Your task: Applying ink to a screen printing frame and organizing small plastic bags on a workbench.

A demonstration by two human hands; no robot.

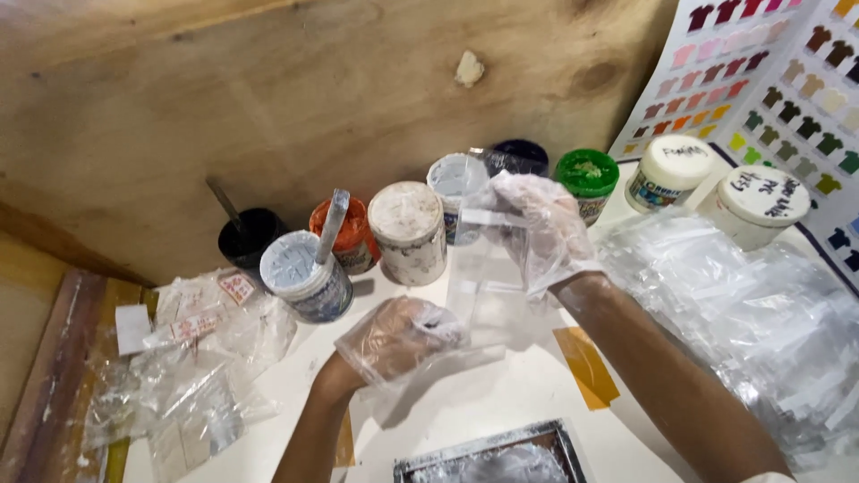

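Two hands in thin plastic gloves hold one small clear plastic bag (488,286) above the white counter (501,394): the left hand (398,338) grips its lower edge, the right hand (537,228) pinches its top. Behind stand paint jars, among them a green-lidded jar (586,174).

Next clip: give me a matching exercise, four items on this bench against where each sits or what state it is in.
Items:
1. clear plastic bag
2. green-lidded jar
3. black pot
4. pile of clear bags

Descriptions:
A. heaped at the right of the table
B. leftmost in the jar row, with a stick in it
C. held between both gloved hands
D. standing beside a white-lidded tub

Pairs: 1-C, 2-D, 3-B, 4-A
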